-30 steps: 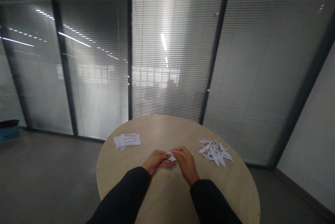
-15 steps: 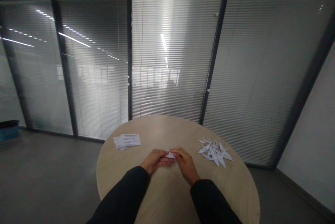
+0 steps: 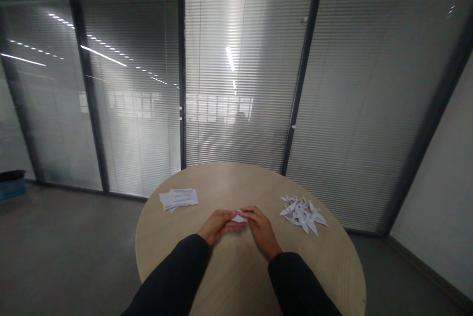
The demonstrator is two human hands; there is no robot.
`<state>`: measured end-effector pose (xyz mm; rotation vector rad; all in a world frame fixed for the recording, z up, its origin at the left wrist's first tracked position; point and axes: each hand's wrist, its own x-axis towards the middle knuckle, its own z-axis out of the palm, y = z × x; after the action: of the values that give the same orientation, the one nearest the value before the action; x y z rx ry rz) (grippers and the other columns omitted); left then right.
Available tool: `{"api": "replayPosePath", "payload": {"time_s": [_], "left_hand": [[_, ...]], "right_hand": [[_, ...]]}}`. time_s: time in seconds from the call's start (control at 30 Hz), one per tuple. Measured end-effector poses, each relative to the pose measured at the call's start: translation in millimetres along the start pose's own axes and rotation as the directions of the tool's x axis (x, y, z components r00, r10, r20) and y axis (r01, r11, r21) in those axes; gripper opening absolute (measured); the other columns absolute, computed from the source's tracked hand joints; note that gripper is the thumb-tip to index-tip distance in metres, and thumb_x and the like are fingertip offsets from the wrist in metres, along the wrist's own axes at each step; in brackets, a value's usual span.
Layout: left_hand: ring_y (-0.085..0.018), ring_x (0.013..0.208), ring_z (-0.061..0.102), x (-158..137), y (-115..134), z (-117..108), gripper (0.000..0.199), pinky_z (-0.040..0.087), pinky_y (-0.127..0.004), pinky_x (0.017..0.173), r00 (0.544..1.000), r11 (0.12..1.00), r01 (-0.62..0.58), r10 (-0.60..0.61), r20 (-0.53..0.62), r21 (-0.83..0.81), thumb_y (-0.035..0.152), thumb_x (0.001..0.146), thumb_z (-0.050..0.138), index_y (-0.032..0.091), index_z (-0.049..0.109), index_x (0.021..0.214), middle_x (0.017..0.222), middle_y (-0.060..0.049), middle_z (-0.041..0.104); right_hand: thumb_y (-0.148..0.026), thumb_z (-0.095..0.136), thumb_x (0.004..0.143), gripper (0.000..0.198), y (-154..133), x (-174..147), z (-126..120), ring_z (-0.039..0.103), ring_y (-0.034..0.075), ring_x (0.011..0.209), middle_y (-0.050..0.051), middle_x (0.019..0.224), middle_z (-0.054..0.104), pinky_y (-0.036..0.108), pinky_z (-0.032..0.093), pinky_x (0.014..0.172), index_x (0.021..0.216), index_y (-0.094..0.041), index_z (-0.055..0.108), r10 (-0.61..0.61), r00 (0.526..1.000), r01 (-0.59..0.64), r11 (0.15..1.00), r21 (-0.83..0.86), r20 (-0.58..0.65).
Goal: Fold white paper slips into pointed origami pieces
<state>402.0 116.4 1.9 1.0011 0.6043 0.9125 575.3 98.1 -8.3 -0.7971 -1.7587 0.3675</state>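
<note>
A small folded piece of white paper (image 3: pixel 238 218) is held between my two hands over the middle of the table. My left hand (image 3: pixel 220 224) grips its left side, thumb on top and fingers beneath. From the right, the fingertips of my right hand (image 3: pixel 259 226) pinch the paper's upper right part. The fingers hide much of its shape. To the right lies a pile of folded white paper cranes (image 3: pixel 303 214). Flat sheets of printed paper (image 3: pixel 183 198) overlap in a loose stack to the left.
The round wooden table (image 3: pixel 229 178) has its far edge close to a glass partition (image 3: pixel 240 79) with blinds. A blue bin (image 3: pixel 12 185) with a dark rim stands on the grey floor (image 3: pixel 81 247) at the far left.
The fingers of my right hand have shifted slightly over the paper, and a little more of its white face shows. Both hands stay in nearly the same place.
</note>
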Motion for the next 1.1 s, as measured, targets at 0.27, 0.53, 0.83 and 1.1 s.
{"api": "replayPosePath", "payload": {"time_s": [0.27, 0.53, 0.83, 1.1], "left_hand": [[-0.016, 0.071, 0.069, 0, 1, 5, 0.023, 0.054, -0.023, 0.070, 1.000, 0.999, -0.008, 0.009, -0.013, 0.032, 0.025, 0.074, 0.070, 0.005, 0.069, 0.085, 0.087, -0.016, 0.073], [-0.017, 0.063, 0.065, 7, -10, 4, 0.046, 0.053, -0.030, 0.069, 0.993, 0.965, -0.096, 0.110, -0.043, 0.244, 0.048, 0.057, 0.077, 0.007, 0.070, 0.079, 0.076, -0.011, 0.072], [-0.018, 0.066, 0.064, 2, -6, 9, 0.052, 0.051, -0.033, 0.073, 0.990, 0.950, -0.120, 0.135, -0.033, 0.288, 0.053, 0.053, 0.077, 0.007, 0.071, 0.077, 0.073, -0.010, 0.070], [-0.018, 0.067, 0.065, 0, -5, 10, 0.052, 0.051, -0.031, 0.072, 0.992, 0.947, -0.108, 0.124, -0.034, 0.302, 0.052, 0.057, 0.075, 0.006, 0.072, 0.082, 0.078, -0.012, 0.071]], "right_hand": [[-0.039, 0.052, 0.084, 0.027, -10, 2, -1, 0.061, 0.023, 0.096, 0.009, 0.097, 0.067, 0.037, 0.046, 0.087, 0.090, -0.022, 0.073, 0.177, 0.984, -0.173, 0.980, 0.095, -0.036], [-0.054, 0.064, 0.070, 0.038, -5, 2, 5, 0.063, 0.022, 0.071, 0.005, 0.073, 0.068, 0.031, 0.049, 0.065, 0.081, -0.017, 0.066, 0.462, 0.886, -0.436, 0.861, 0.263, -0.041], [-0.050, 0.063, 0.072, 0.034, 4, -1, 4, 0.061, 0.020, 0.068, 0.005, 0.070, 0.067, 0.029, 0.046, 0.064, 0.072, -0.016, 0.067, 0.425, 0.905, -0.418, 0.898, 0.134, -0.026], [-0.054, 0.064, 0.070, 0.039, 0, 1, 2, 0.063, 0.022, 0.068, 0.006, 0.071, 0.070, 0.031, 0.047, 0.064, 0.072, -0.016, 0.069, 0.416, 0.908, -0.410, 0.906, 0.105, -0.049]]}}
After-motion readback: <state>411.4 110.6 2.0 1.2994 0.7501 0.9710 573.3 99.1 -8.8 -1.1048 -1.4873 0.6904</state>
